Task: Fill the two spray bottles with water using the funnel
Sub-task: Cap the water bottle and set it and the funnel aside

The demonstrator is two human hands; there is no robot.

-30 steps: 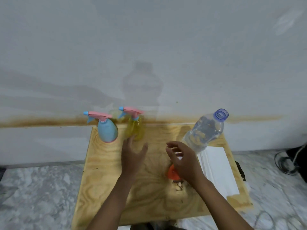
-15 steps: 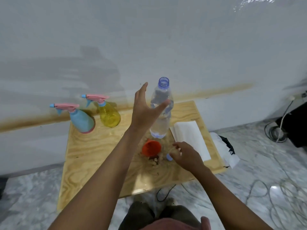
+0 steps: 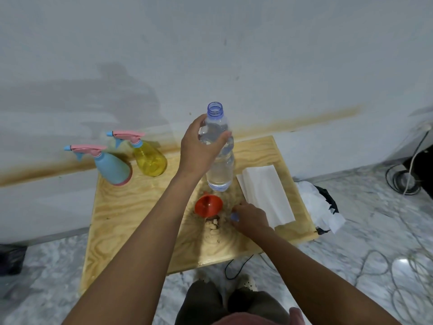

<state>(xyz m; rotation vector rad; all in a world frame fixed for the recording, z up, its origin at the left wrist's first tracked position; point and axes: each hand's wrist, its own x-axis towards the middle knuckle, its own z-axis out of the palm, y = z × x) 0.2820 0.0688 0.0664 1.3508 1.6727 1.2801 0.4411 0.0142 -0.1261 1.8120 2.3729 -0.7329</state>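
A clear water bottle (image 3: 220, 174) stands upright and uncapped at the back middle of the wooden table (image 3: 131, 221). My left hand (image 3: 199, 148) grips its upper part. An orange funnel (image 3: 208, 205) lies on the table just in front of the bottle. My right hand (image 3: 250, 218) rests on the table beside the funnel and pinches a small blue cap (image 3: 234, 216). A blue spray bottle (image 3: 112, 168) and a yellow spray bottle (image 3: 150, 158), both with pink trigger heads screwed on, stand at the back left.
A folded white paper towel (image 3: 264, 195) lies on the table's right side. A black bag with crumpled white paper (image 3: 318, 207) sits on the floor to the right. Cables (image 3: 398, 273) run over the marble floor. A white wall rises right behind the table.
My left hand has gone from open near the bottle to gripping its upper part. My right hand stays low by the funnel. The camera view has shifted.
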